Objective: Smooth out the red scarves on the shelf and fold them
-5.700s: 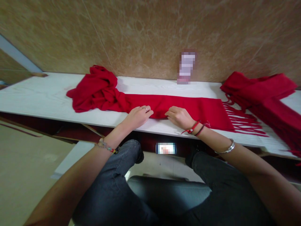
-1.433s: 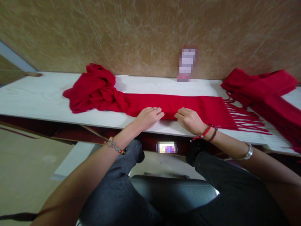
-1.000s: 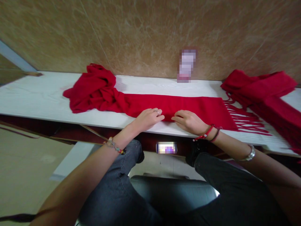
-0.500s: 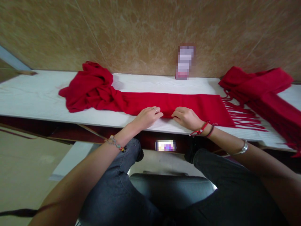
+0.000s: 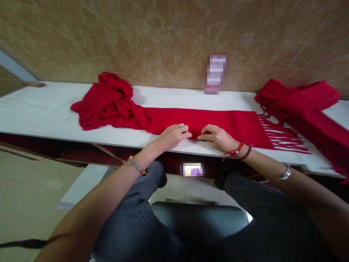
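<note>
A red fringed scarf (image 5: 191,118) lies stretched along the white tabletop, its left end bunched in a loose heap and its tassels (image 5: 286,136) spread to the right. At the middle of its near edge, my left hand (image 5: 174,136) is closed, thumb and fingers pinching the cloth. Just right of it, my right hand (image 5: 218,137) also pinches that edge, with the thumb stretched out below the bent fingers. A short gap parts the two hands. The fingertips partly hide the cloth they hold.
A second red scarf (image 5: 302,103) lies folded at the right, beside the tassels. A blurred-out upright item (image 5: 215,74) stands at the back against the brown marbled wall (image 5: 163,43). Under the tabletop (image 5: 54,105) are a dark shelf and a blurred bright item (image 5: 192,169).
My right thumb has stretched out to the left, away from the bent fingers. My left hand stays at the edge, almost unmoved. The whole view has shifted slightly.
</note>
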Demonstrator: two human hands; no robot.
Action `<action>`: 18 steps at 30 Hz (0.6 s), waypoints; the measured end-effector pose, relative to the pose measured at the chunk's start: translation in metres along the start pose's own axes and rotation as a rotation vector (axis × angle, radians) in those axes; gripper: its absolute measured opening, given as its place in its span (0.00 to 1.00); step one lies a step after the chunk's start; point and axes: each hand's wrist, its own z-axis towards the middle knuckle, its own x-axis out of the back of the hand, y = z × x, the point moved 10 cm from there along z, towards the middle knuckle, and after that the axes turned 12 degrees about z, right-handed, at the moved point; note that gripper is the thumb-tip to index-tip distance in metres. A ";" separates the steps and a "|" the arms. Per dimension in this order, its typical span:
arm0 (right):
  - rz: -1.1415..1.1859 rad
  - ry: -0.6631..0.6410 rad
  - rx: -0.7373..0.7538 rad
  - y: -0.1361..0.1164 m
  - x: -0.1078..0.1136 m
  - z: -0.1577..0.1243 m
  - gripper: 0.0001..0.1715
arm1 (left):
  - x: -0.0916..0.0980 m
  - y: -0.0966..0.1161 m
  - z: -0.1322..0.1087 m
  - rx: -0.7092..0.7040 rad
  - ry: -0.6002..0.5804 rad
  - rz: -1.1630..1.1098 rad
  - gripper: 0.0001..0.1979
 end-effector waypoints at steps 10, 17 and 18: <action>0.114 -0.058 -0.059 0.007 -0.007 0.000 0.19 | -0.004 -0.007 -0.004 -0.023 -0.051 -0.132 0.13; 0.146 -0.081 -0.074 0.005 -0.007 0.003 0.16 | 0.000 -0.004 -0.007 -0.031 -0.030 -0.202 0.12; 0.144 -0.083 -0.092 0.006 -0.007 0.004 0.16 | 0.000 -0.003 -0.007 -0.035 -0.030 -0.215 0.13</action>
